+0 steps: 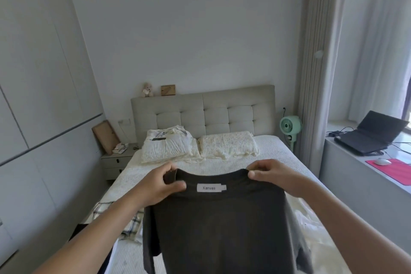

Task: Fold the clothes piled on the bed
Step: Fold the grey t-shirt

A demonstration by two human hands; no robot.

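Both hands up at chest height: left hand (163, 184) and right hand (265, 172) each pinch a shoulder of the dark brown knit top (218, 229) at the neckline, fingers (175, 187) curled over the edge, thumbs behind. It hangs free above the white ribbed bed (222, 165), label facing me, probably to let it drop straight before laying flat. Plaid garment (131, 224) and pale clothes (309, 220) lie below, unfolded. No containers in view.
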